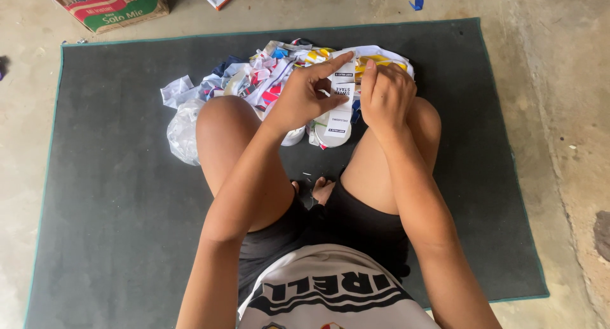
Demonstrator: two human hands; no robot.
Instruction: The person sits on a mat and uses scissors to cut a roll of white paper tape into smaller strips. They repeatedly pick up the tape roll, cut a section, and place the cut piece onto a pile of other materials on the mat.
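I sit cross-legged on a dark grey mat (114, 195). My left hand (305, 97) and my right hand (386, 95) are raised together over my knees, both pinching a long white printed paper strip (341, 107) that hangs down between them. The left index finger points up along the strip's top. Behind my hands lies a heap of torn coloured paper and packaging scraps (267, 72).
A crumpled clear plastic bag (183, 133) lies by my left knee. White round lids (330, 135) sit under the strip. A cardboard box (108, 4) stands at the top left on the concrete floor (565, 113), and a small blue scrap (416, 3) lies beyond the mat.
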